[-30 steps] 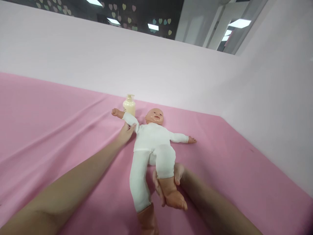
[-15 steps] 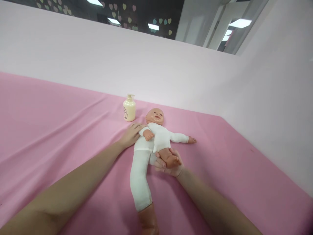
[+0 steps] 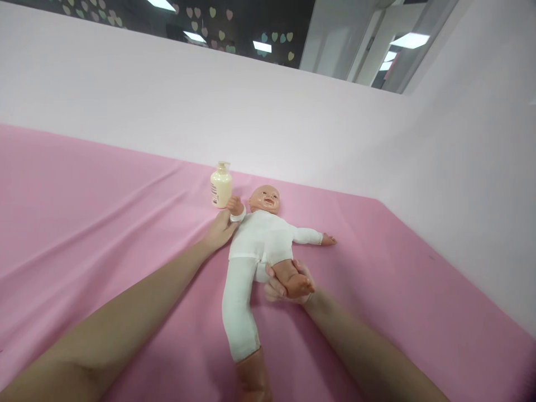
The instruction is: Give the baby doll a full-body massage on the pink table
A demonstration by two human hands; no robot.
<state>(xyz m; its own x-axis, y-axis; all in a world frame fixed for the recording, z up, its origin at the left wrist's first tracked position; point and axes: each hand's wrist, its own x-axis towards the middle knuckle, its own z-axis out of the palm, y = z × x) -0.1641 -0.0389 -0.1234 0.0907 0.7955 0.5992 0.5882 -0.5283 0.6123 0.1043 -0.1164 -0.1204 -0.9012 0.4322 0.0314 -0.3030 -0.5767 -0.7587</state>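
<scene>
Both grips on the doll: one leg bent, one forearm raised.

The right grip (image 3: pixel 304 297) is curled around the lower leg from beneath, fingers left and thumb right; the left grip (image 3: pixel 220 230) is partly closed at the left sleeve's cuff, its fingers largely hidden. The step in hand looks like guiding these two limbs together; any further bend would call for steady support below the ankle and a light hold at the cuff. The doll (image 3: pixel 262 234) lies face-up, head far, other arm out right, other leg reaching near. A pump bottle (image 3: pixel 221 187) stands upright just left of its head on the pink tabletop (image 3: pixel 377 262), before the far white wall (image 3: pixel 167 100).
</scene>
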